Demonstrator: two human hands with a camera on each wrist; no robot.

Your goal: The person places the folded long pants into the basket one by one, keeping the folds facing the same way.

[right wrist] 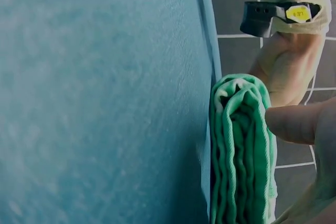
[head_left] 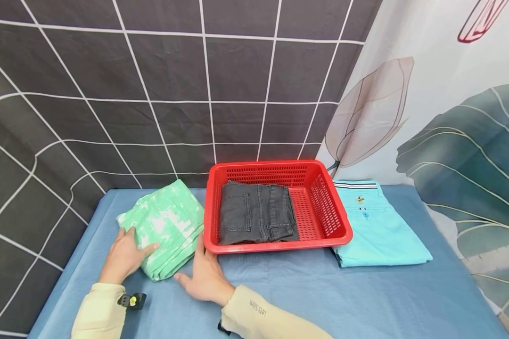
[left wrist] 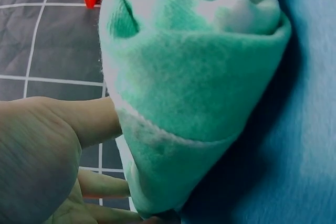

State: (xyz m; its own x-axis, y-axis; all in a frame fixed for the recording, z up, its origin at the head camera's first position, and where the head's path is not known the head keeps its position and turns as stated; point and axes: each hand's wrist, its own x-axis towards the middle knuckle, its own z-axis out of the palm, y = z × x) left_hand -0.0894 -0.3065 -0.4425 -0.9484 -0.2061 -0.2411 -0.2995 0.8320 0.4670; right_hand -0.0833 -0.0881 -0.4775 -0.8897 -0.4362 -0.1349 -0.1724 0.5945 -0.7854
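The folded green-and-white patterned cloth (head_left: 169,223) lies on the blue cloth-covered tabletop (head_left: 280,292), left of the perforated red plastic basket (head_left: 275,248), with the left hand (head_left: 123,254) and right hand (head_left: 205,275) at opposite edges, each grip relaxed, fingers unclenched. Handling it well probably calls for even support from 2 sides, keeping its layers (right wrist: 239,177) aligned. The right wrist view shows these edge-on; only the head view shows the folded dark-grey denim garment (head_left: 258,212) inside the basket.

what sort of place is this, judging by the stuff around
Probably an indoor laundry-folding spot, perhaps at home: a folded green-and-white cloth lies beside a red basket holding folded dark jeans, on a blue-covered surface.
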